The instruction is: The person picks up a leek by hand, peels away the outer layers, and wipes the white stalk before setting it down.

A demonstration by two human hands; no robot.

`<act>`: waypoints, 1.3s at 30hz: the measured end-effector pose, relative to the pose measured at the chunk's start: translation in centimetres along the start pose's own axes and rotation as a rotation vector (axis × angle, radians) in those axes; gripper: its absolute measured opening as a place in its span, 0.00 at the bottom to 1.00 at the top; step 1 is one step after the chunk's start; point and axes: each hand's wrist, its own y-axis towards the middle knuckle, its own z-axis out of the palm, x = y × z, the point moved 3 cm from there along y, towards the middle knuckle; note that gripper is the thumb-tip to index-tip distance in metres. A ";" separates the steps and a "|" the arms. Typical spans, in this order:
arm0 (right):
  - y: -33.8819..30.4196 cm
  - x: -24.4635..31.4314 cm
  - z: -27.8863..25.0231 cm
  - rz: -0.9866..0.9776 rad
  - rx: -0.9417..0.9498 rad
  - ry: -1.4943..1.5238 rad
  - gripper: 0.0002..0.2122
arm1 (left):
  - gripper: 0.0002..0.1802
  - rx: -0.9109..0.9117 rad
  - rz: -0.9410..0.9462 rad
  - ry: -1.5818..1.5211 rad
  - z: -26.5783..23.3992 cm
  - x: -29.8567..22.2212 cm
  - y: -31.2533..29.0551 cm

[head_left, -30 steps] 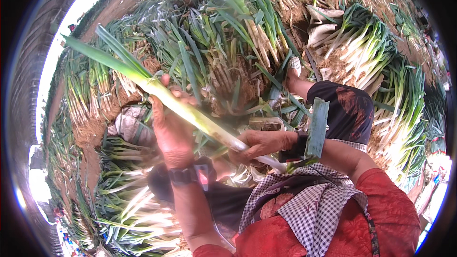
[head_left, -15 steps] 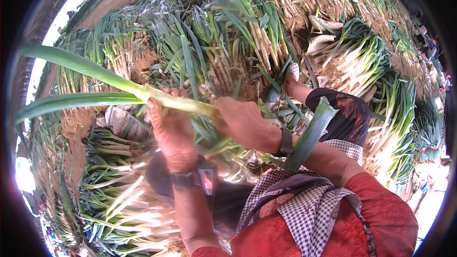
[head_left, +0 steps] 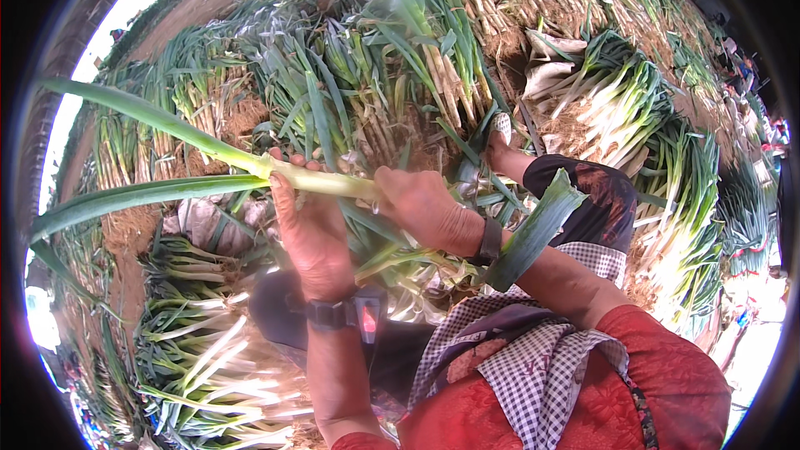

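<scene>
One thick green onion point(head_left: 321, 182) stretches level in front of me, its green leaves point(head_left: 150, 117) fanning out to the left and its pale stalk to the right. My left hand point(head_left: 312, 242) is closed around the stalk just below where the leaves split, thumb on the near side. Wrapped over the stalk's right end is my right hand point(head_left: 429, 212), which hides the root end. Loose peeled leaves point(head_left: 400, 260) hang beneath my hands. A cut green leaf piece point(head_left: 533, 237) lies across my right forearm.
Cleaned white-stalked onions point(head_left: 217, 358) are piled at my left, with another pile point(head_left: 621, 112) at the right. Unpeeled bundles with soil on their roots point(head_left: 400, 108) stand ahead. A checked cloth point(head_left: 537, 367) covers my lap. Pale sacking point(head_left: 550, 58) lies at the far right.
My view has shifted slightly, so the surroundings sit a little differently. Both hands keep their hold on the green onion, the left a touch nearer the leaf split.
</scene>
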 end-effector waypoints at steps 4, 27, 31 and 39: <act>-0.3 -0.7 -0.5 0.016 0.013 0.081 0.09 | 0.30 0.008 -0.010 0.010 0.4 0.1 -0.1; -2.7 0.6 1.4 -0.069 0.189 0.066 0.10 | 0.31 0.140 -0.094 -0.079 -1.3 0.6 0.4; -2.5 1.8 0.1 -0.008 0.122 0.098 0.12 | 0.31 0.079 -0.005 0.068 -0.9 0.3 0.3; -2.7 0.4 1.2 -0.088 0.136 0.040 0.11 | 0.29 0.054 -0.031 0.007 -0.7 0.3 0.0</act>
